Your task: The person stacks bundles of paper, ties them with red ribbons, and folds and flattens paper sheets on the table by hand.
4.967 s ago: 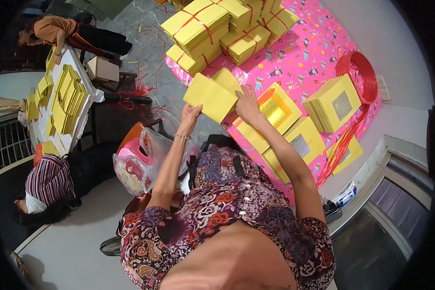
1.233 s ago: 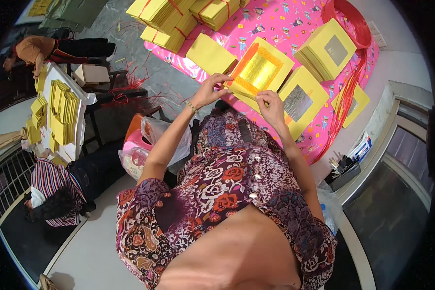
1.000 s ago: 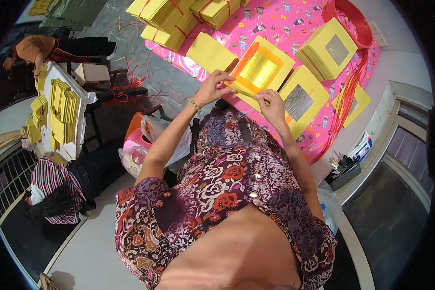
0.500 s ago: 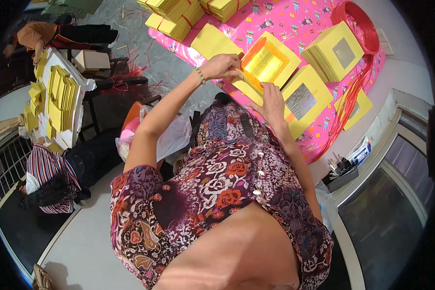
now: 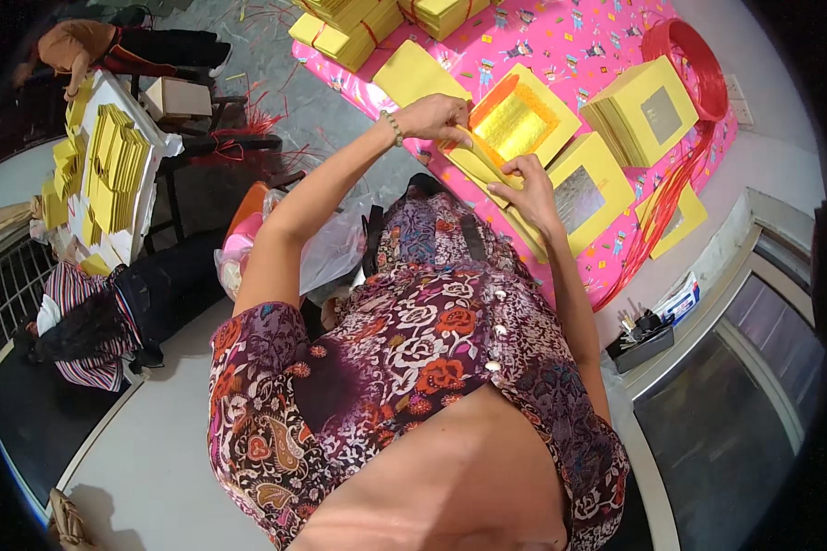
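Note:
On the pink patterned tablecloth lies a sheet of yellow joss paper [image 5: 553, 113] with a gold foil square inside an orange border. My left hand [image 5: 435, 119], a beaded bracelet at its wrist, pinches the sheet's near left edge, which is turned up in a narrow fold. Farther along this edge, my right hand [image 5: 531, 191] grips the fold between thumb and fingers. Yellow paper also shows just below my hands, partly covered by them. To the right of my right hand sits a stack of yellow paper with a silver square [image 5: 579, 197].
A thicker stack of silver-centred yellow paper [image 5: 657, 115] stands farther right, by a red coil [image 5: 671, 55] and loose red strands [image 5: 662, 220]. Tied yellow bundles [image 5: 340, 37] lie at the back. Two other people are at the left, near a white table [image 5: 147, 193] holding yellow stacks.
My right thumb has closed in toward its fingers at the paper's edge. The near edge is turned up more plainly. The whole view has shifted slightly.

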Motion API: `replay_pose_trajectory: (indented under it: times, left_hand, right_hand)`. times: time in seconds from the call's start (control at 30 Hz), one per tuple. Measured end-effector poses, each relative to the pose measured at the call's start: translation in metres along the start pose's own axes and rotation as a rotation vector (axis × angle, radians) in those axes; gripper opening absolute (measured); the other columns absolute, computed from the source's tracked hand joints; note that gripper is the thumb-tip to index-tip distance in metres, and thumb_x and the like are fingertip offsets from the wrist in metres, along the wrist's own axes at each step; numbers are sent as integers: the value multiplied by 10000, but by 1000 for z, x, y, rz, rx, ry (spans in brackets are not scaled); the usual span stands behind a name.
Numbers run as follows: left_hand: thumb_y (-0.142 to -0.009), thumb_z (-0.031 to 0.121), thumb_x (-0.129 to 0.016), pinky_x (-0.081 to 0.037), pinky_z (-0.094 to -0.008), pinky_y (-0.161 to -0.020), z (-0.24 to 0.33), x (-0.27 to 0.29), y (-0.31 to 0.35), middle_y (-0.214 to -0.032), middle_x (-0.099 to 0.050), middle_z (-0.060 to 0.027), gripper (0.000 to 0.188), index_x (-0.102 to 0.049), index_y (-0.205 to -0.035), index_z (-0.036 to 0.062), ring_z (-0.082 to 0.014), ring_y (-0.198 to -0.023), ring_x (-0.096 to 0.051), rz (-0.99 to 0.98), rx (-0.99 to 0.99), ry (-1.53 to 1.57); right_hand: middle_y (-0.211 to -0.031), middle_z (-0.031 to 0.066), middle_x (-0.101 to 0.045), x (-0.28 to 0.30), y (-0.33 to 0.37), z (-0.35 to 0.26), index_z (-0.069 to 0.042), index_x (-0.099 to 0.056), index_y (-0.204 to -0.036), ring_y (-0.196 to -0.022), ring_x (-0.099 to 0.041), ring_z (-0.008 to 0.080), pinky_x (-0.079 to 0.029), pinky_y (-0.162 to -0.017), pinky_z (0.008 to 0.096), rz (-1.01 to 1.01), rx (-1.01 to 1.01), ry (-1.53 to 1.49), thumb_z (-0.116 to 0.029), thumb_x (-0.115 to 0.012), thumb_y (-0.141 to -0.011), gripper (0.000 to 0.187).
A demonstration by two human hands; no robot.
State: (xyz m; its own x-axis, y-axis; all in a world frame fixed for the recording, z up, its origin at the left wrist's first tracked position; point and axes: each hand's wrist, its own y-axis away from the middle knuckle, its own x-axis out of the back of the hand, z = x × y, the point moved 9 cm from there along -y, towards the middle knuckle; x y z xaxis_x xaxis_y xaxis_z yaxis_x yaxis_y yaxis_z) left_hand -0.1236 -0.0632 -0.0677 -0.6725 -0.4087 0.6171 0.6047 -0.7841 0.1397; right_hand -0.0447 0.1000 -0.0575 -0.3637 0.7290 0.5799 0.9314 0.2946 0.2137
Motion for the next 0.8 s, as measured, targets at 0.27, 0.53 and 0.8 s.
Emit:
replay_pose_trajectory:
  times: [0.27, 0.53, 0.8]
  left_hand:
    - [-791, 410, -747, -502, -346, -699, -3, 3, -1, -918, -650, -87, 348, -750, -848, 67, -254, -832, -646, -17, 46, 37]
    - [-780, 385, -761, -501, -352, -693, 1, 7, -5, -893, -646, -89, 330, -750, -853, 63, -256, -815, -643, 19, -12, 20]
    - [-785, 390, -756, -500, -361, -702, 8, 8, 4, -852, -629, -92, 337, -724, -908, 79, -269, -821, -643, 21, 76, -18]
  right_hand:
    - [-907, 96, -561, -1, -5, 2, -27, -644, -903, -879, -580, 231, -474, -797, 354, -41, -12, -88, -272, -846, -660, 400]
    - [-925, 109, -560, 4, -6, -6, -28, -620, -927, -888, -573, 249, -470, -799, 360, -23, 38, -42, -303, -843, -662, 442]
    - [-922, 148, -590, -3, 16, -36, -60, -534, -1054, -794, -623, 357, -513, -696, 460, 129, 148, 346, -201, -550, -941, 181]
